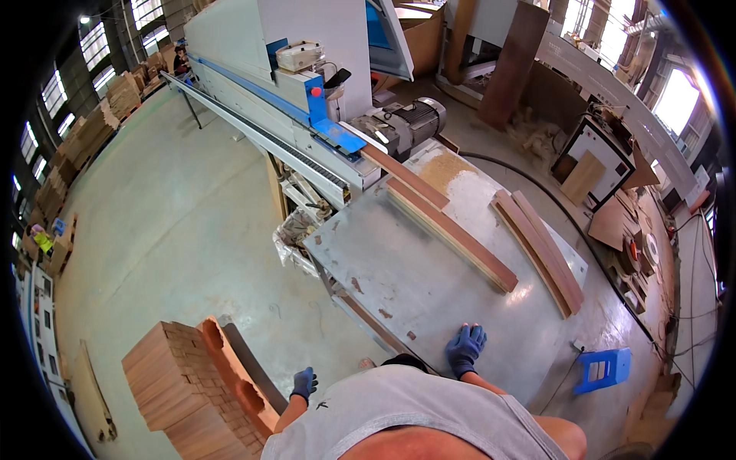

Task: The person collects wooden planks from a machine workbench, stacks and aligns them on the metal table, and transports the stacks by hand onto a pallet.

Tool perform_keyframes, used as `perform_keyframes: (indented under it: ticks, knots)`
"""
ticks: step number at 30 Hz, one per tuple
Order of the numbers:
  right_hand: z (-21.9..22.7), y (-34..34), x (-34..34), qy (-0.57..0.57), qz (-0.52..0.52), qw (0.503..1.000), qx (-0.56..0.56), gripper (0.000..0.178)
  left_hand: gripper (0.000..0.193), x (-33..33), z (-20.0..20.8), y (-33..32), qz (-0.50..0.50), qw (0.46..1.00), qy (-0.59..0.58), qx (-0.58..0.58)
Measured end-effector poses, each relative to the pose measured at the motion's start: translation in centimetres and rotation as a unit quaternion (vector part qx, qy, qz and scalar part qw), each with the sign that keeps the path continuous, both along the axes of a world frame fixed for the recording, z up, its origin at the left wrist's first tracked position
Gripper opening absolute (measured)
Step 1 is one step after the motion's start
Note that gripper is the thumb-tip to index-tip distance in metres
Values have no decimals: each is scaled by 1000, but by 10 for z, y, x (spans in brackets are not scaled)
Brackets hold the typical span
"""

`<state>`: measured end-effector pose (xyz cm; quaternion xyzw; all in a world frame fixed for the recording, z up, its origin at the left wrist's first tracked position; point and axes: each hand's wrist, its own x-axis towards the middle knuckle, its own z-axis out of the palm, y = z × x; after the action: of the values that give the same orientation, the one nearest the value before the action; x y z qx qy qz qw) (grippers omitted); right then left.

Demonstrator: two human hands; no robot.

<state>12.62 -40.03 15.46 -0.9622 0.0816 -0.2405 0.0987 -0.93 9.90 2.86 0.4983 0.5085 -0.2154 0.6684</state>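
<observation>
My right hand (465,351), in a blue glove, rests on the near edge of a grey metal table (376,264) with its fingers stretched out and nothing in them. In a matching glove, my left hand (305,383) hangs beside the table with loose fingers, holding nothing. Nearest to it is a stack of brown wooden boards (161,376), with a scalloped reddish piece (230,376) along its side. Long wooden strips (452,234) lie in the table's middle, and more strips (540,253) lie at its right. Another strip (406,176) reaches out from the machine's blue guard.
A long grey machine (253,84) with a blue rail runs away to the far left. Beside it sits an electric motor (418,119). Sawdust (445,170) covers the table's far end. A blue stool (603,371) stands at right, near a black cable (567,195) on the floor.
</observation>
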Motion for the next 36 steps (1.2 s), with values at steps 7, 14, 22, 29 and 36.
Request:
perform_keyframes:
  ticks: [7,14,22,29,36]
  knots:
    - [5,1,3,1,9,1000,12,34,41,-2,17,17,63,996,32,60]
    - [5,2,3,-12,12,1000,4,34,33,19,7,-32,25,999,-23,-15]
    - [-1,-1,-1,20,-6,999,24,37,47,19,7,-64,0,999,-38,38]
    - [2,1,0,14,8,999,31,36,50,16,3,-68,26,998,-26,42]
    - [4,-1,4,1,11,1000,18,35,51,19,-5,-72,17,996,-75,35]
